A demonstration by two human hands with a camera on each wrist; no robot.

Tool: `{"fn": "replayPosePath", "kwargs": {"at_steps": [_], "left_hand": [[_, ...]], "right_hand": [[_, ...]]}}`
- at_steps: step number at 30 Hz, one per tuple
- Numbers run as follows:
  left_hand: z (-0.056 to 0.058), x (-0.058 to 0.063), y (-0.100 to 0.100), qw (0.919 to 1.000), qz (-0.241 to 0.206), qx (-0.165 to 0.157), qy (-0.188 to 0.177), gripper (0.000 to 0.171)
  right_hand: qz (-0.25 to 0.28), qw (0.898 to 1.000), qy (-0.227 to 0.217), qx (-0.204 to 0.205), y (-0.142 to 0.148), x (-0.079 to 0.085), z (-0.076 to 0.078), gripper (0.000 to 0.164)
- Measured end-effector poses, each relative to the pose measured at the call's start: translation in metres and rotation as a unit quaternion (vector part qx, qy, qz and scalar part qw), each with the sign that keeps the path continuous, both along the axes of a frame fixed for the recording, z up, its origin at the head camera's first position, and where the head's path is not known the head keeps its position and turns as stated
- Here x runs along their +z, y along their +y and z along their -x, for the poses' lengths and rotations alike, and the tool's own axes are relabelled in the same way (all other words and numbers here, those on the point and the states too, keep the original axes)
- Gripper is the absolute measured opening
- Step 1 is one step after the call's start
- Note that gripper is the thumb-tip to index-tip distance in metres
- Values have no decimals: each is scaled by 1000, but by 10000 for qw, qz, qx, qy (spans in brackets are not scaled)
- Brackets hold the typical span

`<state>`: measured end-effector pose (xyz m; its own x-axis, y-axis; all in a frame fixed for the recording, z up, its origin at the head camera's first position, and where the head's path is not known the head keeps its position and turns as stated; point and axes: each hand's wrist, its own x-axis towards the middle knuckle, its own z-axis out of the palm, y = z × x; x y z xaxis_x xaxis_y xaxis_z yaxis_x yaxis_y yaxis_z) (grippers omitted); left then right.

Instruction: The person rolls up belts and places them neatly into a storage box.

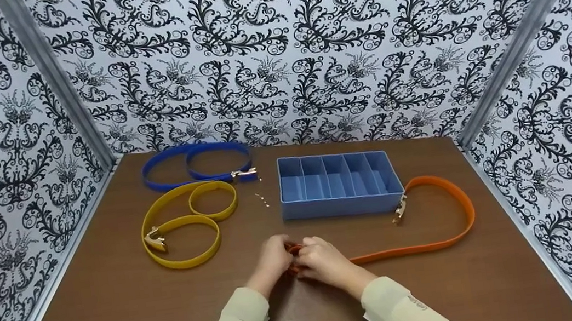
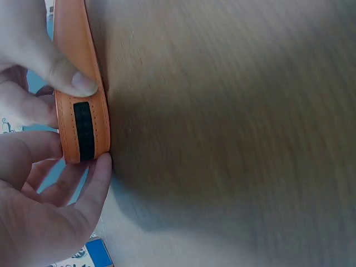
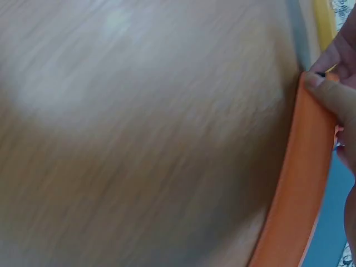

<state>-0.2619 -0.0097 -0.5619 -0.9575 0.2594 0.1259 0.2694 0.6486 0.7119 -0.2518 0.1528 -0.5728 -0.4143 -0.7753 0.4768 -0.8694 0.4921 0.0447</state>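
Note:
Near the middle of the table, both hands hold the coiled end of an orange belt. My left hand grips the coil from the left, its fingers bent around the band in the left wrist view. My right hand pinches the belt from the right; its thumb presses on the orange band in the right wrist view. A dark patch shows on the band between the hands. From there the belt runs right and loops back to its gold buckle beside the blue box. Fingers hide much of the coil.
A blue box with several compartments stands behind the hands. To the left lie a yellow belt with a gold buckle and a blue belt with a metal buckle. Patterned walls enclose the brown table.

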Motion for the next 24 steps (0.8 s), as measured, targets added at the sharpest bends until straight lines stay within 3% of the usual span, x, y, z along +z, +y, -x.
{"fn": "replayPosePath", "kwargs": {"at_steps": [1,10,18,24], "left_hand": [[-2,6,1,9999,30,-25,-99,29],[4,12,5,9982,411,-394,-169,32],[4,10,2,9966,398,-721,54,30],[3,5,4,9960,288,-772,350,32]], "right_hand": [[-36,10000,10,-6,2,0,0,18],[-616,9975,316,165,24,7,3,25],[-235,9972,382,598,34,5,9,17],[-187,9987,375,277,23,3,4,11]]}}
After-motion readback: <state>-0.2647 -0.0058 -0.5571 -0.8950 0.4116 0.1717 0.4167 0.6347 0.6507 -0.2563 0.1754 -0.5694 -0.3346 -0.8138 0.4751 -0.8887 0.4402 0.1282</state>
